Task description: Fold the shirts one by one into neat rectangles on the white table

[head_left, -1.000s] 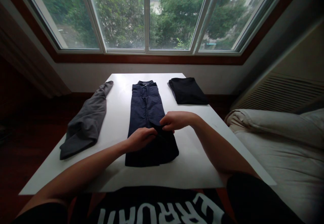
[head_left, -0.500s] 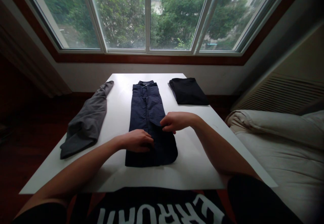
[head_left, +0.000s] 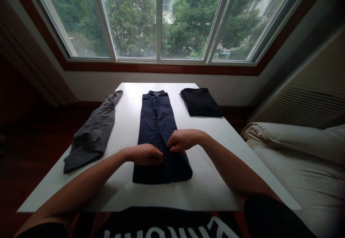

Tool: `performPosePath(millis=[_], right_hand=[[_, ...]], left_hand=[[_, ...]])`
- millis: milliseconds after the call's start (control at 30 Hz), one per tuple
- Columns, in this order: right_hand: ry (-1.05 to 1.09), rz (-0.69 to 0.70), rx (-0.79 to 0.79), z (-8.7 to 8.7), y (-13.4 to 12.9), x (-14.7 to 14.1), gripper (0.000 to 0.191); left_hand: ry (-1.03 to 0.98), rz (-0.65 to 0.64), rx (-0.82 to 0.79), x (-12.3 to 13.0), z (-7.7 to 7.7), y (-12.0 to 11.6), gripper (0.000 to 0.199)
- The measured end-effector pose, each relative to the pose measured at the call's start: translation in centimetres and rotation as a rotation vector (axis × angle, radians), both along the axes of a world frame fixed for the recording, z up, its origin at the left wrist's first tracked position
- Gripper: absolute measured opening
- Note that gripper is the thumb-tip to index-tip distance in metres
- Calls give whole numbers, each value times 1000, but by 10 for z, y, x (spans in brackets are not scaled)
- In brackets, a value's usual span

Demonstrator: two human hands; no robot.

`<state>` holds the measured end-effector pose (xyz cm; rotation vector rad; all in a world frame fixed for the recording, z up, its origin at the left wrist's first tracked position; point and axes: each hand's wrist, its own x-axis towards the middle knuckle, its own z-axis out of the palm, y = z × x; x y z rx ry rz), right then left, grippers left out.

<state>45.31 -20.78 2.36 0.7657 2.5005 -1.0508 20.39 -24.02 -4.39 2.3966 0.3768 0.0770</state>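
A navy shirt, folded into a long narrow strip, lies on the white table with its collar at the far end. My right hand is closed on the cloth at the strip's right side, lower half. Close by on the left, my left hand lies over the shirt with its fingers curled together, pinching the fabric near the middle. The two hands are a small gap apart. What exactly is between the fingertips is partly hidden by the hands.
A crumpled grey garment lies along the left edge of the white table. At the back right sits a folded black garment. A pale cushioned seat stands right of the table, and a window is beyond it.
My right hand has moved slightly left and toward me, bringing the shirt cloth with it. My left hand's fingers have closed more. The view has tilted up a little.
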Motion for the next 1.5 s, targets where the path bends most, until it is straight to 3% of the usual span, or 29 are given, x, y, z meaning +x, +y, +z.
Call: performPosePath(millis=[133, 233, 367, 467, 567, 667, 733, 833, 1033, 1200, 1267, 1367, 1500], right_hand=[[-27, 51, -83, -13, -3, -12, 24], [-36, 103, -229, -24, -4, -21, 34], [-69, 94, -510, -35, 3, -22, 40], [-4, -1, -576, -44, 16, -17, 40], [296, -241, -329, -59, 36, -13, 36], [530, -494, 167, -81, 57, -8, 28], [521, -543, 445, -96, 67, -5, 21], [418, -452, 645, -113, 72, -2, 27], [323, -358, 714, -119, 52, 0, 37], [412, -290, 681, -122, -4, 22, 49], [444, -239, 633, -123, -30, 32, 55], [464, -206, 573, -120, -57, 47, 62], [474, -351, 535, -113, -60, 74, 46]], left_hand=[[-11, 23, -209, -6, 2, 9, 12], [-52, 160, -256, -12, -3, 20, 20], [-127, 486, 46, -14, -17, 29, 12], [-130, 550, 356, -12, -27, 28, 19], [-74, 459, 502, -6, -34, 19, 53], [4, 294, 505, 4, -39, 4, 73], [33, 193, 482, 14, -41, -8, 76], [42, 127, 453, 26, -38, -25, 78], [33, 11, 347, 28, -22, -60, 69], [-62, -70, 270, 21, -25, -76, 69], [-145, 4, 307, 15, -29, -68, 67], [-229, 224, 395, -5, -32, -40, 55], [-159, 414, 419, -48, -30, -8, 71]])
